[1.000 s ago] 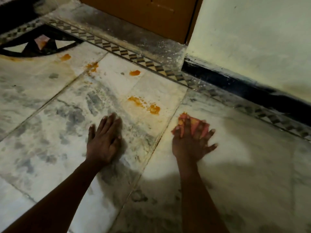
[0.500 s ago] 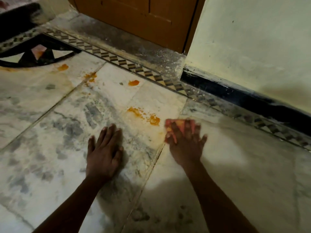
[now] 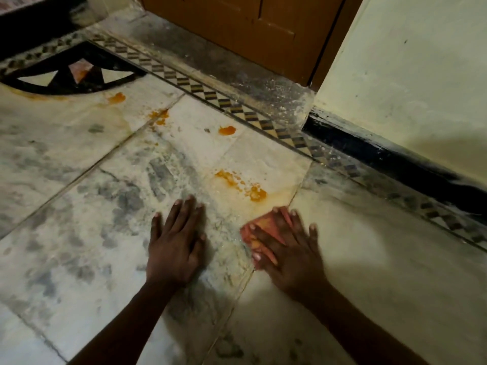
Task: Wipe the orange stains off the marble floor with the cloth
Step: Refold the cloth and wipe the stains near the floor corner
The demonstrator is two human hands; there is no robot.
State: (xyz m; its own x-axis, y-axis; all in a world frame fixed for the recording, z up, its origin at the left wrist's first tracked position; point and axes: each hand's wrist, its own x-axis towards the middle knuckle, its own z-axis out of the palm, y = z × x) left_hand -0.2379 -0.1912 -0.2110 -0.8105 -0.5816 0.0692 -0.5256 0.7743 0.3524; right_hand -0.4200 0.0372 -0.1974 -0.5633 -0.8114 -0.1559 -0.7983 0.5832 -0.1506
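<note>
Head view looks down on a marble floor [image 3: 79,206] of pale slabs veined with grey. The left hand [image 3: 175,245] lies flat on the slab near the centre of the frame, palm down, fingers straight and close together, holding nothing. Just beside it, at 3 o'clock from it, the right hand [image 3: 287,248] presses a pinkish-orange cloth [image 3: 259,226] onto the floor with its fingers spread and straight; the cloth is bunched under the palm and shows between and beyond the fingers on their left side. The cloth sits right at the joint between two slabs.

The orange stains lie beyond the hands. The nearest stain [image 3: 241,185], a streak of blotches with a faint yellowish smear around it, is at 12 o'clock from the gap between the hands, just apart from the cloth's far edge. A round spot [image 3: 227,130] lies further out at 12 o'clock. A speckled patch [image 3: 158,117] straddles a slab joint at 11 o'clock, and another blot [image 3: 117,98] lies further left, near a black arc inlay [image 3: 66,86].

A chequered border strip [image 3: 210,96] runs diagonally from 10 o'clock to 4 o'clock. Beyond it stand a brown wooden door [image 3: 237,27] at 12 o'clock and a cream wall [image 3: 408,75] with a black skirting [image 3: 369,151] at 2 o'clock. No container shows anywhere.
</note>
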